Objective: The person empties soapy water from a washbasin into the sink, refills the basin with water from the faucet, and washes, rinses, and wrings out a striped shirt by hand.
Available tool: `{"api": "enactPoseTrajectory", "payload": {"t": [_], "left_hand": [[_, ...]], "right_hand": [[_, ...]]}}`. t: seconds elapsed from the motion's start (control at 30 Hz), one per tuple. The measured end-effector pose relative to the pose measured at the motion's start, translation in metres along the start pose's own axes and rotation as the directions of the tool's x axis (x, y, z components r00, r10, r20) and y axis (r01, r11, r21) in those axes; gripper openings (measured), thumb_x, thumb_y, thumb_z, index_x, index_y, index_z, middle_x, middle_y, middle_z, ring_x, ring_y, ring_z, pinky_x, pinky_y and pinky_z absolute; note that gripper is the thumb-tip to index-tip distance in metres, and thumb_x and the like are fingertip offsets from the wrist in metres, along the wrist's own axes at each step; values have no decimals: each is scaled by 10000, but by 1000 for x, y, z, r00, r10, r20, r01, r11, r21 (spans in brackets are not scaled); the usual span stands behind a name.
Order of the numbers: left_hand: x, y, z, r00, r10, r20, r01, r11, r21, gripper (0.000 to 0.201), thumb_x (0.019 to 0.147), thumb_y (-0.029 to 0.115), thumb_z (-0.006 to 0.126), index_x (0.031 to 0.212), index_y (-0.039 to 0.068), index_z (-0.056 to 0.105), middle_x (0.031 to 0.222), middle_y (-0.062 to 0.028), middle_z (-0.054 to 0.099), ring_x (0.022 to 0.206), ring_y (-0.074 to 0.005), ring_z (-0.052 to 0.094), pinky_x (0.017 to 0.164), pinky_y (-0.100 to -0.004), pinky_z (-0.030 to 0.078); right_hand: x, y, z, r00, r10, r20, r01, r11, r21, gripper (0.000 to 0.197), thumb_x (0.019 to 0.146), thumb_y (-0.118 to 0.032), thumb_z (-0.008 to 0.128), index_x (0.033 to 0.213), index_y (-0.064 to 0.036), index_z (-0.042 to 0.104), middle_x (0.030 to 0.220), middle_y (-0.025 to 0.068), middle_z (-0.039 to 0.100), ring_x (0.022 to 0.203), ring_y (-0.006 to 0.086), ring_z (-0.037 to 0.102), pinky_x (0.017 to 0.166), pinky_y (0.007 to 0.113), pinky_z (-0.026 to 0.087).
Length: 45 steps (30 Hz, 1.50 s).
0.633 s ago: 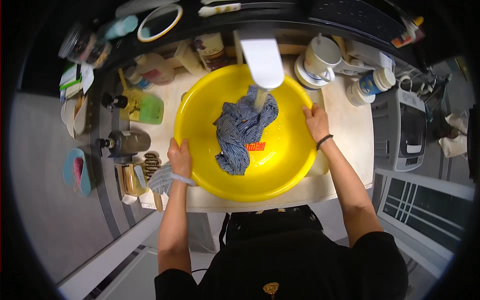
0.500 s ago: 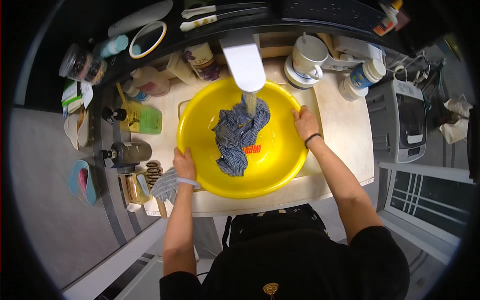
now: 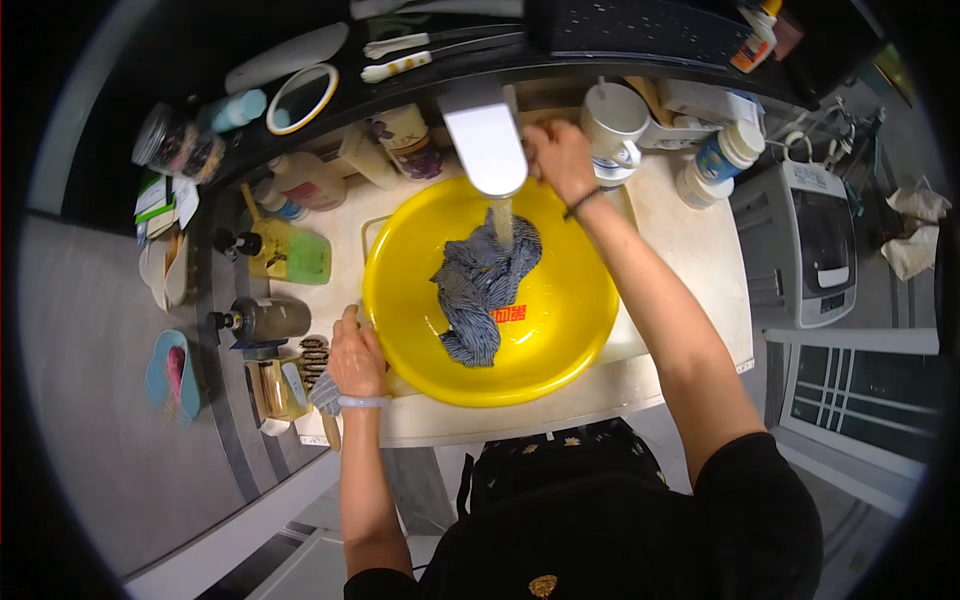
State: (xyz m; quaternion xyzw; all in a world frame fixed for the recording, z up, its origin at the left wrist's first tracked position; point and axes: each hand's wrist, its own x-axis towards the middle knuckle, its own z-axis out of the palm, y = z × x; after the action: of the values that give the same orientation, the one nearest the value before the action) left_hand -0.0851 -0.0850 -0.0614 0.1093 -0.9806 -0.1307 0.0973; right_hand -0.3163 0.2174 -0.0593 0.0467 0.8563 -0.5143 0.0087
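A yellow basin (image 3: 585,340) stands under the white faucet (image 3: 487,150), from which water runs. In it lies a crumpled blue-and-white striped cloth (image 3: 468,290), wet under the stream. My right hand (image 3: 565,162) is at the faucet's right side, fingers curled in; whatever they grip is hidden beside the spout. My left hand (image 3: 357,360) rests at the basin's left rim, its fingers stretched out and slightly apart, holding nothing. Partly under its wrist is a grey striped cloth (image 3: 325,395) on the counter.
Left of the basin stand a green pump bottle (image 3: 295,252), a dark pump bottle (image 3: 270,317) and a brush (image 3: 314,358). A white mug (image 3: 612,112) stands behind on the right, near stacked tubs (image 3: 718,165). A washing machine (image 3: 810,245) is farther right.
My right hand has left the basin's right rim and moved up and left to the faucet. My left hand has let go of the left rim and lies beside it. Water still runs.
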Motion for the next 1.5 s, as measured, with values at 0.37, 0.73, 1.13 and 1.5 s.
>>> {"api": "enactPoseTrajectory", "payload": {"t": [0.37,0.73,1.13,1.5], "left_hand": [[-11,22,-21,989,-145,38,141,811,-568,171,866,49,526,1010,-23,585,821,-139,584,695,-230,585,618,-311,460],[12,38,-36,972,-224,-65,103,664,-741,195,921,75,504,1068,-17,594,936,-57,610,772,-102,576,652,-218,465],[59,62,-111,794,-371,-481,-208,577,-790,196,927,20,476,1076,-47,585,943,-105,621,768,-125,601,667,-233,494],[77,70,-95,807,-349,-477,-253,525,-813,183,915,1,490,1053,-61,594,940,-110,626,764,-122,605,662,-221,495]], "right_hand": [[81,-12,16,882,-447,152,410,565,-716,348,814,-292,600,1076,-63,608,1037,181,635,956,367,600,800,430,493],[18,2,32,900,-393,186,401,585,-705,339,816,-292,600,1068,-66,613,1015,183,640,939,370,604,791,433,494],[31,28,1,923,-347,166,353,592,-724,330,817,-292,600,1059,-68,617,991,184,644,920,373,607,780,436,495],[19,34,8,945,-296,136,298,618,-727,322,819,-292,599,1051,-70,622,969,186,649,903,376,611,771,438,495]]}}
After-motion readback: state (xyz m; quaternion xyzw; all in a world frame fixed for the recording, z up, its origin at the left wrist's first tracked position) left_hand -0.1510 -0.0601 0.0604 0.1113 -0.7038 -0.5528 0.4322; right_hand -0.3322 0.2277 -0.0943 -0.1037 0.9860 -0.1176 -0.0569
